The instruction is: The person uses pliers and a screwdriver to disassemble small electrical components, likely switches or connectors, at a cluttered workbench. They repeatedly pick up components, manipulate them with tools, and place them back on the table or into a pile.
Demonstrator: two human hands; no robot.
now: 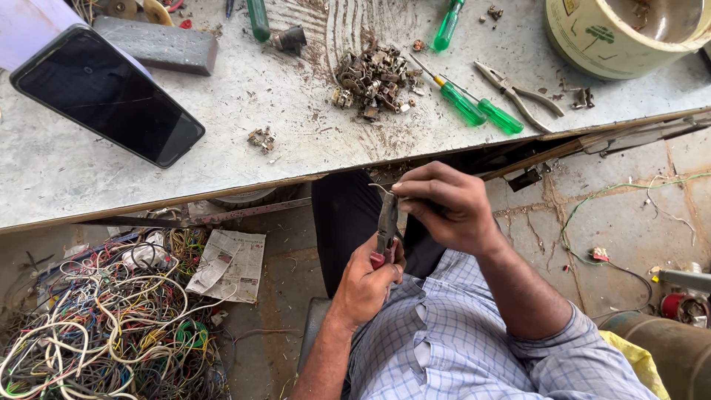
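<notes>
My left hand (366, 285) is closed around the red handles of a pair of pliers (386, 222), which point up toward the table edge. My right hand (444, 207) is just above and to the right, its fingertips pinching a small thin metal piece (380, 189) at the pliers' jaws. Both hands are over my lap, below the front edge of the grey worktable (222, 141). The metal piece is too small to tell its shape.
On the table lie a black phone (104, 92), a pile of small metal parts (374, 81), green-handled screwdrivers (474, 107), loose pliers (518, 96), a grey block (159, 44) and a pale bucket (622, 33). A tangle of coloured wires (111, 318) and newspaper (229, 263) lie on the floor.
</notes>
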